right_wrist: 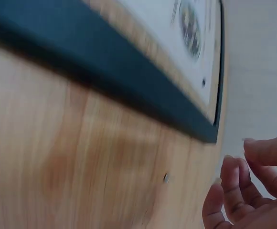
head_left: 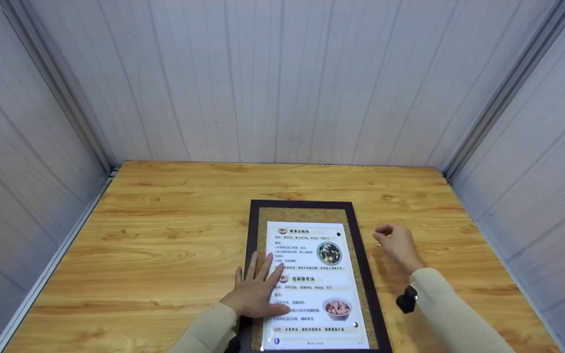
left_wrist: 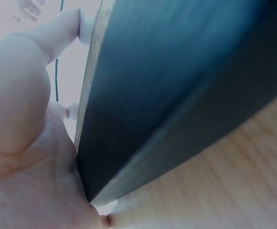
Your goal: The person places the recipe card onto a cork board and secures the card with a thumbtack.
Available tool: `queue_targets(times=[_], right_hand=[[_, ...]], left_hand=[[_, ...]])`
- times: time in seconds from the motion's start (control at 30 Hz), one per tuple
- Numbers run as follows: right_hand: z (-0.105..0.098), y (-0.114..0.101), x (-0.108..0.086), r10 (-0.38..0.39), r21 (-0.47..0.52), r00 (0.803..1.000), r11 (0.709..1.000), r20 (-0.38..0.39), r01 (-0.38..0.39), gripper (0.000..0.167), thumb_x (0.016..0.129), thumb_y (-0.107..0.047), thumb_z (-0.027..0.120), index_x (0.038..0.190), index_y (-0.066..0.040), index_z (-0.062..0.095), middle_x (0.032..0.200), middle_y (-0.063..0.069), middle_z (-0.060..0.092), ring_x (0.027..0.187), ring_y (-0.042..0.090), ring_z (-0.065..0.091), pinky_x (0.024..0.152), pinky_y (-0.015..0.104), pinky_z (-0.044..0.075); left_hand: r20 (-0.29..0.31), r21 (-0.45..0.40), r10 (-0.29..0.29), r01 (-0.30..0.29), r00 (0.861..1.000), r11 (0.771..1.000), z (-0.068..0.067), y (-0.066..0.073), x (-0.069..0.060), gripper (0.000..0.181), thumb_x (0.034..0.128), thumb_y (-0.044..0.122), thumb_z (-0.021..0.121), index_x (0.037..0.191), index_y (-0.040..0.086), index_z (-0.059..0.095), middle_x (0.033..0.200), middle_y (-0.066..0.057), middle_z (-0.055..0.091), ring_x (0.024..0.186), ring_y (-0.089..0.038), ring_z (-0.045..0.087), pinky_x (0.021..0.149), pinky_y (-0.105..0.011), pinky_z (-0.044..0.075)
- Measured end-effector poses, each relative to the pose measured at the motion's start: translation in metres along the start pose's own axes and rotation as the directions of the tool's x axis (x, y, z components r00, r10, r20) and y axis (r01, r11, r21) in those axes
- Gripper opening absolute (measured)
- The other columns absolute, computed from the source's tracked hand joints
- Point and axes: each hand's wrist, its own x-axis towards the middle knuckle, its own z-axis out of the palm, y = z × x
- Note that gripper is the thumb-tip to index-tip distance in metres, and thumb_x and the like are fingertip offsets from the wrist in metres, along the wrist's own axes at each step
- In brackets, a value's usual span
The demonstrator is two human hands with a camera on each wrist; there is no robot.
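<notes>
A dark-framed cork board (head_left: 303, 214) lies on the wooden table, with a printed recipe sheet (head_left: 307, 304) over it. My left hand (head_left: 258, 294) rests with spread fingers on the sheet's left side and the board's frame. In the left wrist view its palm lies against the frame's dark edge (left_wrist: 129, 109). To the right of the board, my right hand (head_left: 400, 247) hovers over the table, fingers loosely bent, with a gap between thumb and fingers in the right wrist view. Below those fingers is a tiny shiny metal piece (right_wrist: 166, 177), too small to identify.
A dark round pin (head_left: 338, 234) sits at the sheet's upper right corner, a shiny one (head_left: 356, 324) near its lower right. The wooden table (head_left: 165, 235) extends around the board. Pale panel walls (head_left: 272, 83) enclose it at the back and both sides.
</notes>
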Motion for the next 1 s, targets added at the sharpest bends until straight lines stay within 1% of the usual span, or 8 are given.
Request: queue_targets(times=[0.13, 0.27, 0.4, 0.5, 0.67, 0.8, 0.9, 1.0], right_hand=[[-0.005, 0.019, 0.006, 0.077, 0.024, 0.997, 0.997, 0.022, -0.078, 0.019, 0.095, -0.002, 0.062, 0.107, 0.012, 0.064, 0.097, 0.020, 0.066, 0.081, 0.023, 0.062, 0.062, 0.025, 0.049], [-0.002, 0.034, 0.005, 0.160, 0.038, 0.986, 0.986, 0.043, -0.161, 0.021, 0.095, -0.005, 0.065, 0.108, 0.011, 0.064, 0.096, 0.018, 0.066, 0.077, 0.021, 0.060, 0.060, 0.027, 0.048], [-0.001, 0.042, 0.004, 0.142, -0.046, 0.989, 0.989, 0.033, -0.141, 0.014, 0.094, -0.007, 0.067, 0.098, 0.006, 0.068, 0.089, 0.013, 0.067, 0.078, 0.023, 0.060, 0.064, 0.031, 0.049], [0.000, 0.045, 0.004, 0.121, -0.115, 0.992, 0.987, 0.033, -0.116, 0.012, 0.095, -0.007, 0.065, 0.090, 0.003, 0.069, 0.083, 0.010, 0.066, 0.074, 0.023, 0.059, 0.062, 0.034, 0.048], [0.000, 0.042, 0.007, 0.119, -0.144, 0.992, 0.983, 0.044, -0.112, 0.014, 0.096, -0.007, 0.061, 0.091, 0.003, 0.068, 0.082, 0.010, 0.065, 0.072, 0.023, 0.057, 0.059, 0.034, 0.047], [0.002, 0.036, 0.009, 0.114, -0.081, 0.993, 0.990, 0.013, -0.113, 0.016, 0.097, -0.007, 0.057, 0.097, 0.005, 0.067, 0.085, 0.013, 0.066, 0.070, 0.022, 0.059, 0.059, 0.031, 0.049], [0.004, 0.030, 0.011, 0.112, 0.037, 0.994, 0.993, 0.001, -0.112, 0.015, 0.097, -0.004, 0.057, 0.099, 0.008, 0.066, 0.088, 0.016, 0.068, 0.072, 0.023, 0.065, 0.060, 0.030, 0.053], [0.005, 0.023, 0.013, 0.124, 0.167, 0.992, 0.979, -0.010, -0.120, 0.016, 0.097, -0.003, 0.060, 0.104, 0.011, 0.063, 0.090, 0.018, 0.069, 0.075, 0.023, 0.069, 0.063, 0.029, 0.056]], left_hand=[[0.006, -0.006, -0.003, 0.003, 1.000, 1.000, -0.001, 0.001, 0.000, 0.102, 0.0827, 0.070, 0.063, 0.160, 0.018, 0.021, 0.165, -0.014, -0.003, 0.146, -0.041, -0.018, 0.107, -0.071, -0.007], [0.015, -0.015, -0.007, 0.008, 1.000, 1.000, 0.001, 0.003, 0.001, 0.102, 0.0823, 0.070, 0.062, 0.160, 0.019, 0.020, 0.165, -0.013, -0.004, 0.146, -0.040, -0.020, 0.107, -0.070, -0.008], [0.022, -0.016, -0.008, 0.008, 1.000, 1.000, 0.003, 0.005, 0.001, 0.102, 0.0821, 0.070, 0.062, 0.160, 0.020, 0.020, 0.166, -0.013, -0.004, 0.146, -0.040, -0.019, 0.108, -0.070, -0.008], [0.024, -0.021, -0.007, 0.008, 1.000, 1.000, 0.003, 0.006, 0.002, 0.102, 0.0821, 0.070, 0.063, 0.160, 0.021, 0.020, 0.166, -0.012, -0.003, 0.146, -0.039, -0.019, 0.108, -0.070, -0.007], [0.020, -0.023, -0.013, 0.013, 1.000, 1.000, 0.001, 0.005, 0.002, 0.101, 0.0820, 0.070, 0.063, 0.160, 0.021, 0.020, 0.166, -0.011, -0.003, 0.146, -0.039, -0.019, 0.108, -0.069, -0.008], [0.012, -0.019, -0.010, 0.011, 1.000, 1.000, 0.000, 0.002, 0.001, 0.101, 0.0826, 0.069, 0.063, 0.160, 0.021, 0.020, 0.166, -0.012, -0.003, 0.146, -0.039, -0.018, 0.108, -0.070, -0.007], [0.004, -0.013, -0.005, 0.005, 1.000, 1.000, -0.001, 0.000, 0.000, 0.101, 0.0831, 0.069, 0.063, 0.160, 0.020, 0.020, 0.166, -0.013, -0.002, 0.146, -0.040, -0.018, 0.108, -0.070, -0.006], [-0.008, -0.008, 0.004, -0.004, 1.000, 1.000, -0.001, -0.001, -0.001, 0.101, 0.0832, 0.069, 0.063, 0.160, 0.019, 0.021, 0.166, -0.014, 0.000, 0.147, -0.040, -0.016, 0.108, -0.070, -0.005]])
